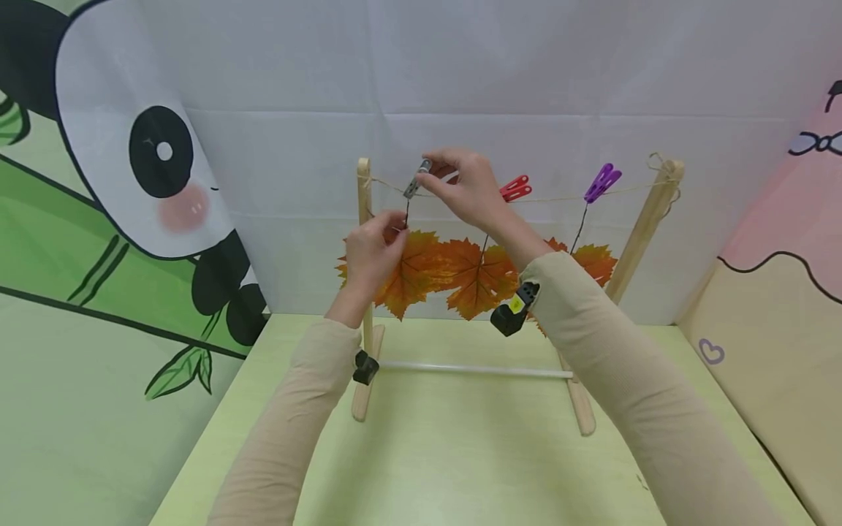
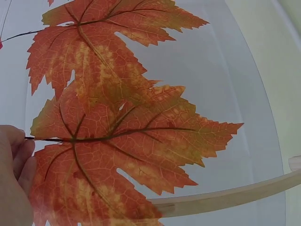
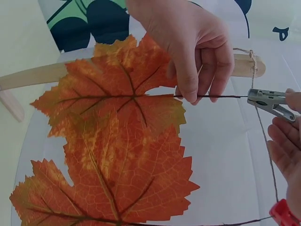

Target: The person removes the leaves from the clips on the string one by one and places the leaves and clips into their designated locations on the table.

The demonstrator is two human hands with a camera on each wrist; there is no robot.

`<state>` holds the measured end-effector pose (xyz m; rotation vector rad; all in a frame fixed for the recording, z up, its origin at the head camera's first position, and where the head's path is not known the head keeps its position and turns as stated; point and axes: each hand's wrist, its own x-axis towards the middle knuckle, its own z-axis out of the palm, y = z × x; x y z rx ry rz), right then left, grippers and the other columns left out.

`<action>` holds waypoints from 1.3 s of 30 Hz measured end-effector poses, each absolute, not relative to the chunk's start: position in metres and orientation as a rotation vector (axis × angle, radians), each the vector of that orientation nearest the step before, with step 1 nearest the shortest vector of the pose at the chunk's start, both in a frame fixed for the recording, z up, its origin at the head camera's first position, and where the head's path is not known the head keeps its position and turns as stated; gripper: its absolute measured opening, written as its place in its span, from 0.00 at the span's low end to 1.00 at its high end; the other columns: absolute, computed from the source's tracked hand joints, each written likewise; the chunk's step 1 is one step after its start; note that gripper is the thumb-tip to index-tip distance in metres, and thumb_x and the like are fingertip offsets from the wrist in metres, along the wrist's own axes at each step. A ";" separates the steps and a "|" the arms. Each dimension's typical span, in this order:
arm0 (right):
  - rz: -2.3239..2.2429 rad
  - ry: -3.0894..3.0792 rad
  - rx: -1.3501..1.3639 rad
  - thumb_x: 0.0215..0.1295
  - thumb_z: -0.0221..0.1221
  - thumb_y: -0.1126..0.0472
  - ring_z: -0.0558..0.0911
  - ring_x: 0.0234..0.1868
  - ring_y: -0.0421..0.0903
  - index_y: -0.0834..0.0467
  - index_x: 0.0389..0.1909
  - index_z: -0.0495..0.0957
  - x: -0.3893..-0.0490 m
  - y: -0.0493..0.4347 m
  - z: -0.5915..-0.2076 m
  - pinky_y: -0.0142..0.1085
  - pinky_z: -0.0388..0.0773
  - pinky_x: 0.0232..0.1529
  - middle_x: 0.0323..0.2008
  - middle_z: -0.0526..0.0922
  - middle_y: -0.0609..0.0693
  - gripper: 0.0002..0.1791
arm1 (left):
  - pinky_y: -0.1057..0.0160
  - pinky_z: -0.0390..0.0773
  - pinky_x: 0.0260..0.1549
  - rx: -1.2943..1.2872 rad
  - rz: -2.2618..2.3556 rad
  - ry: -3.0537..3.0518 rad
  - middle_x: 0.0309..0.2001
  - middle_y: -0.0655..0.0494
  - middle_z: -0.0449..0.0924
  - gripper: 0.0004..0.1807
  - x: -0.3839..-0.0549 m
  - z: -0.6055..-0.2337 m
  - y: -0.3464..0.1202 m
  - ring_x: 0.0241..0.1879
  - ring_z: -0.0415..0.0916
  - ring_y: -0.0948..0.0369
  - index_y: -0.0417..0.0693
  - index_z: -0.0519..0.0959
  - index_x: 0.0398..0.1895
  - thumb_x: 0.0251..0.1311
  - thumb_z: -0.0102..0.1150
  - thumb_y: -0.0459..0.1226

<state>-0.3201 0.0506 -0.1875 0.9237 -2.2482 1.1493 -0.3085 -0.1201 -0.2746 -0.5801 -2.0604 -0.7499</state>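
Note:
My left hand (image 1: 373, 252) pinches the dark, thin stem (image 3: 225, 97) of an orange-red maple leaf (image 2: 108, 146) near the stand's left post. The leaf hangs below the fingers. My right hand (image 1: 465, 188) pinches a grey clothespin (image 3: 270, 100) between thumb and fingers, up at the twine (image 3: 264, 136). The clothespin's nose sits over the twine, with the upper end of the stem right at it. A second, similar leaf (image 1: 483, 274) hangs beside the first and overlaps it.
A red clothespin (image 1: 515, 189) and a purple clothespin (image 1: 601, 183) hold other leaf stems on the twine. It runs between the left wooden post (image 1: 364, 191) and the right wooden post (image 1: 641, 226). A white rod (image 1: 473, 370) joins the stand's feet on the pale table (image 1: 454, 453).

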 end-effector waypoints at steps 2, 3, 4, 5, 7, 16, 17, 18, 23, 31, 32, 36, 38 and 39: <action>1.178 -2.248 0.923 0.59 0.59 0.59 0.80 0.38 0.45 0.63 0.50 0.76 -0.319 0.051 -0.187 0.34 0.76 0.40 0.37 0.81 0.56 0.19 | 0.61 0.78 0.28 -0.574 -0.747 -2.066 0.32 0.48 0.83 0.08 -0.308 -0.275 -0.120 0.28 0.80 0.56 0.38 0.79 0.37 0.55 0.59 0.32; 1.191 -2.250 0.922 0.59 0.59 0.59 0.80 0.38 0.45 0.63 0.50 0.76 -0.319 0.051 -0.187 0.34 0.76 0.40 0.37 0.81 0.55 0.19 | 0.62 0.78 0.28 -0.572 -0.749 -2.067 0.32 0.48 0.83 0.07 -0.308 -0.275 -0.120 0.28 0.80 0.56 0.38 0.79 0.37 0.55 0.59 0.32; 1.201 -2.253 0.920 0.59 0.60 0.60 0.80 0.37 0.45 0.63 0.50 0.76 -0.318 0.051 -0.187 0.33 0.76 0.40 0.37 0.82 0.55 0.18 | 0.62 0.78 0.28 -0.568 -0.750 -2.069 0.32 0.48 0.83 0.07 -0.308 -0.275 -0.120 0.28 0.80 0.56 0.38 0.79 0.37 0.55 0.59 0.32; 1.211 -2.258 0.916 0.58 0.60 0.60 0.80 0.37 0.45 0.62 0.49 0.77 -0.318 0.051 -0.186 0.33 0.76 0.39 0.37 0.82 0.55 0.18 | 0.61 0.78 0.28 -0.565 -0.750 -2.069 0.32 0.48 0.83 0.07 -0.307 -0.275 -0.120 0.28 0.80 0.56 0.38 0.79 0.37 0.54 0.59 0.32; 1.228 -2.263 0.914 0.58 0.60 0.60 0.80 0.37 0.44 0.62 0.49 0.77 -0.317 0.051 -0.185 0.32 0.76 0.39 0.36 0.82 0.55 0.18 | 0.62 0.78 0.28 -0.558 -0.748 -2.071 0.31 0.48 0.83 0.07 -0.307 -0.274 -0.120 0.28 0.80 0.56 0.38 0.79 0.37 0.54 0.59 0.32; 1.266 -2.213 0.929 0.56 0.61 0.63 0.82 0.31 0.46 0.64 0.43 0.80 -0.312 0.052 -0.183 0.30 0.76 0.34 0.33 0.83 0.56 0.14 | 0.61 0.78 0.29 -0.566 -0.753 -2.050 0.32 0.48 0.83 0.07 -0.306 -0.276 -0.118 0.29 0.80 0.56 0.38 0.79 0.36 0.55 0.58 0.31; 1.264 -2.199 0.931 0.56 0.62 0.63 0.82 0.31 0.46 0.64 0.42 0.80 -0.311 0.052 -0.183 0.30 0.76 0.33 0.32 0.84 0.56 0.14 | 0.61 0.78 0.29 -0.566 -0.753 -2.048 0.31 0.48 0.83 0.07 -0.306 -0.276 -0.118 0.29 0.80 0.56 0.37 0.79 0.36 0.55 0.58 0.31; 1.263 -2.186 0.932 0.56 0.62 0.63 0.82 0.30 0.45 0.64 0.42 0.81 -0.310 0.052 -0.183 0.30 0.76 0.32 0.32 0.84 0.56 0.13 | 0.61 0.78 0.29 -0.564 -0.754 -2.047 0.31 0.48 0.83 0.06 -0.306 -0.277 -0.118 0.29 0.80 0.56 0.37 0.79 0.36 0.54 0.58 0.31; 1.263 -2.106 0.906 0.55 0.62 0.63 0.82 0.29 0.43 0.64 0.38 0.82 -0.308 0.053 -0.181 0.27 0.74 0.29 0.31 0.84 0.55 0.11 | 0.60 0.78 0.28 -0.556 -0.751 -2.047 0.31 0.47 0.83 0.06 -0.305 -0.279 -0.119 0.29 0.81 0.55 0.37 0.79 0.35 0.54 0.58 0.30; 1.260 -2.068 0.906 0.55 0.62 0.63 0.79 0.37 0.42 0.63 0.47 0.78 -0.302 0.054 -0.173 0.30 0.76 0.39 0.35 0.82 0.55 0.18 | 0.60 0.77 0.27 -0.555 -0.760 -2.059 0.31 0.47 0.83 0.07 -0.303 -0.283 -0.122 0.27 0.80 0.55 0.37 0.79 0.36 0.53 0.59 0.30; 1.257 -2.073 0.923 0.55 0.62 0.63 0.78 0.38 0.42 0.63 0.48 0.77 -0.300 0.054 -0.173 0.31 0.76 0.40 0.36 0.81 0.56 0.19 | 0.60 0.77 0.27 -0.552 -0.759 -2.064 0.31 0.47 0.83 0.07 -0.303 -0.284 -0.123 0.27 0.80 0.55 0.37 0.80 0.36 0.53 0.59 0.30; 1.244 -2.063 0.984 0.54 0.63 0.63 0.78 0.40 0.46 0.63 0.49 0.77 -0.293 0.056 -0.175 0.33 0.76 0.41 0.37 0.80 0.57 0.20 | 0.59 0.77 0.25 -0.543 -0.759 -2.075 0.30 0.47 0.83 0.07 -0.300 -0.288 -0.127 0.26 0.79 0.55 0.37 0.80 0.35 0.52 0.59 0.29; 1.252 -2.052 1.000 0.53 0.64 0.64 0.78 0.40 0.47 0.63 0.49 0.77 -0.291 0.057 -0.177 0.34 0.76 0.41 0.37 0.80 0.58 0.21 | 0.59 0.77 0.25 -0.541 -0.762 -2.078 0.30 0.47 0.83 0.07 -0.299 -0.291 -0.129 0.26 0.80 0.55 0.37 0.80 0.34 0.51 0.60 0.29; 1.253 -2.047 1.005 0.53 0.64 0.64 0.78 0.40 0.48 0.64 0.49 0.77 -0.291 0.058 -0.178 0.35 0.77 0.41 0.37 0.80 0.58 0.21 | 0.59 0.77 0.24 -0.540 -0.761 -2.081 0.30 0.47 0.83 0.07 -0.299 -0.293 -0.130 0.25 0.79 0.55 0.37 0.80 0.34 0.51 0.60 0.29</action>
